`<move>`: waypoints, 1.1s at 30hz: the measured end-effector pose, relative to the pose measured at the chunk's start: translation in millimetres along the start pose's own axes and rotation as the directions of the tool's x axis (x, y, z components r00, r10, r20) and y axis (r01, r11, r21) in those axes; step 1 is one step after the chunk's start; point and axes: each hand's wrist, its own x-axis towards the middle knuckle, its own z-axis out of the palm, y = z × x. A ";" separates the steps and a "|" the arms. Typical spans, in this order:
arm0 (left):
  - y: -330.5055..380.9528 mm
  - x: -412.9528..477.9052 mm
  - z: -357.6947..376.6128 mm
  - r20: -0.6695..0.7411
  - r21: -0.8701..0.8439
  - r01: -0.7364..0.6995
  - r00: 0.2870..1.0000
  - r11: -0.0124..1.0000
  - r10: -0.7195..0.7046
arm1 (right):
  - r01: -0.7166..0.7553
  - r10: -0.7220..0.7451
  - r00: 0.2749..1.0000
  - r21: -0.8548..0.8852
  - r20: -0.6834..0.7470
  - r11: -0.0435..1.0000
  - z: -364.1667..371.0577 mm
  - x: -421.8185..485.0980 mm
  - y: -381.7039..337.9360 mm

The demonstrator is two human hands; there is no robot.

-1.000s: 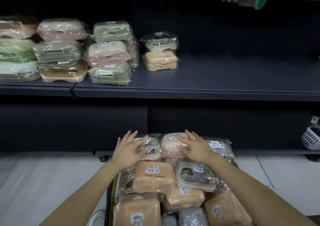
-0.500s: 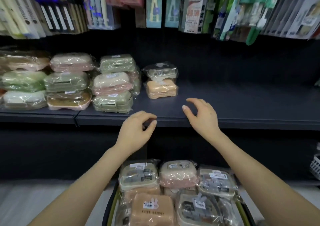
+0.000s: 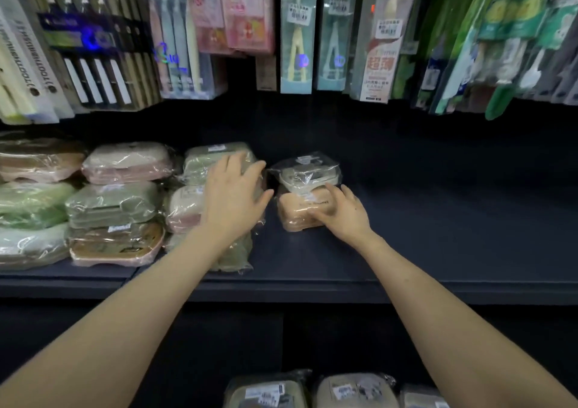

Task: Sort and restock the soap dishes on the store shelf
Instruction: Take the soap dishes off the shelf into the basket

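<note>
Dark store shelf [image 3: 438,235] carrying four stacks of soap dishes, each dish a rounded rectangular box sealed in clear, crinkled film, several with a white barcode label. From the left: the first stack [image 3: 28,201], cut by the frame edge, seems to hold three dishes (brown, green, pale green). The second stack [image 3: 115,203] holds three (pink, green, and brown on a pink base). The third stack [image 3: 200,163] holds three (green, pink, green). The fourth pile holds two, a grey-cream dish [image 3: 308,173] lying on an orange dish [image 3: 297,212], and stands just beside the third stack, with bare shelf to its right.

The left hand [image 3: 233,195] lies against the right front of the third stack, fingers straight and spread, touching the film without closing on it. The right hand [image 3: 342,212] grips the orange dish at its near right corner, thumb on the top face and fingers curled against the front.

Three further wrapped dishes [image 3: 353,390] show at the bottom edge, below the shelf, only their labelled tops in view. Toothbrush packs [image 3: 295,32] hang in a row above the shelf.
</note>
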 end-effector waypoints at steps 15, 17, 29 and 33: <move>-87.2 77.8 -10.5 0.551 0.188 0.169 0.797 0.967 -0.247 | 0.156 -0.175 0.984 -0.283 -0.043 0.946 -11.2 -42.8 27.4; -92.2 81.8 -8.4 0.498 0.153 0.150 0.842 0.977 -0.207 | 0.083 -0.072 0.992 -0.108 0.105 0.991 -20.1 -46.4 29.9; -36.0 62.6 -48.0 0.220 -0.048 -0.075 0.972 0.996 0.084 | -0.014 0.000 0.975 -0.062 -0.222 0.998 -40.2 -126.2 24.3; -0.3 23.5 -53.4 0.156 -0.156 -0.191 0.964 0.969 0.215 | -0.059 0.045 0.956 -0.038 -0.290 0.998 -55.0 -168.9 28.5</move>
